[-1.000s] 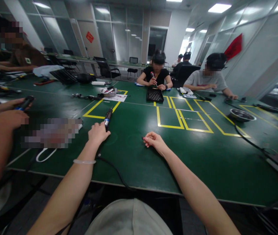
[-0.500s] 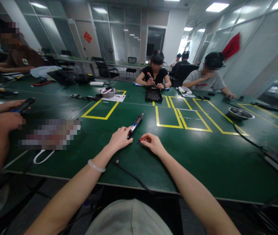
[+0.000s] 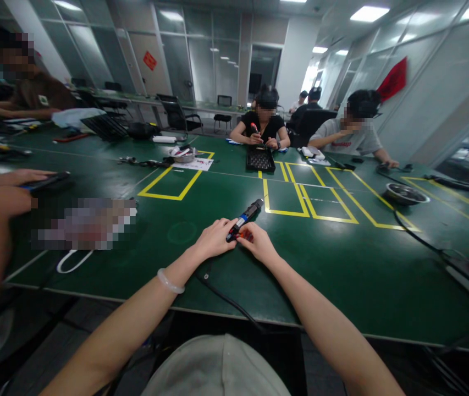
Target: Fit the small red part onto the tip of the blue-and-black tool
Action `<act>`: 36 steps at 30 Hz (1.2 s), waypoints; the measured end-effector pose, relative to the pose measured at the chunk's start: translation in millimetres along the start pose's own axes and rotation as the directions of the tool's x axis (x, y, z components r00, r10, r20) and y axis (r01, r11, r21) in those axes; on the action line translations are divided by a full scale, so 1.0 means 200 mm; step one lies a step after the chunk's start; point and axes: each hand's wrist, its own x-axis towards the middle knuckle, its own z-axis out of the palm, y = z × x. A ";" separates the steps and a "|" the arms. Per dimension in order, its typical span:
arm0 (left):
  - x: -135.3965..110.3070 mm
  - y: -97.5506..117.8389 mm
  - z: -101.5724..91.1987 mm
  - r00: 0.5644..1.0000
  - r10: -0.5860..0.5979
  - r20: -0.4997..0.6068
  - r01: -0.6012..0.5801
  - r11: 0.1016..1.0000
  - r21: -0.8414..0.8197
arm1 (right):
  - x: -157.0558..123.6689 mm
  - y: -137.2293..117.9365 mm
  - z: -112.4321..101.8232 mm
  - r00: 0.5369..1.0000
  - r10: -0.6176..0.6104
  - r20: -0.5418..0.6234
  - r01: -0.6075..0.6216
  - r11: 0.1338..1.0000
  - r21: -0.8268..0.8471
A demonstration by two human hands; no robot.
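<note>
My left hand (image 3: 215, 240) is closed around the rear part of a black electric screwdriver (image 3: 247, 216) with a blue and silver band. Its thin bit points away from me, up and to the right, just over the green tabletop (image 3: 168, 258). Beside the screwdriver's back end, my right hand (image 3: 264, 245) pinches a small red-and-orange piece (image 3: 247, 235). The fingertips partly cover this piece, so its kind is unclear. Fingers of both hands are close together there. A black cable (image 3: 230, 301) with a small round end lies below my left wrist.
Yellow tape rectangles (image 3: 287, 212) mark the table ahead. A black tray (image 3: 260, 168) stands before a person across from me. At right sits a metal bowl (image 3: 406, 193) near black cables. On the left, a neighbour's hand (image 3: 23, 179) holds a dark tool beside a blurred-out item.
My left hand has moved right with the screwdriver, whose rear end now meets the red-and-orange piece in my right hand. The neighbour's tool on the left has shifted slightly.
</note>
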 end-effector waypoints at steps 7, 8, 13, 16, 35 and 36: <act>-0.01 0.01 0.00 1.000 -0.001 -0.011 0.001 1.000 -0.001 | 0.00 -0.01 -0.02 0.999 -0.047 -0.019 0.047 0.999 -0.001; -0.01 0.01 0.00 1.000 -0.003 -0.011 0.003 1.000 0.001 | 0.00 -0.01 -0.02 0.999 -0.046 -0.019 0.046 0.999 -0.006; -0.01 0.02 0.00 1.000 -0.005 -0.009 0.005 1.000 0.006 | 0.01 0.01 0.01 0.999 -0.038 0.021 0.040 0.993 -0.114; -0.01 0.02 0.00 1.000 0.003 -0.011 -0.003 1.000 0.012 | 0.01 0.01 0.01 0.997 -0.037 0.062 0.046 0.988 -0.149; 0.00 0.02 0.01 0.999 0.032 -0.022 -0.032 0.999 0.032 | 0.02 0.03 -0.01 0.993 -0.079 0.086 0.086 0.993 -0.078; 0.00 0.02 0.01 0.999 0.032 -0.021 -0.031 0.999 0.032 | 0.02 0.04 -0.01 0.994 -0.073 0.085 0.079 0.994 -0.076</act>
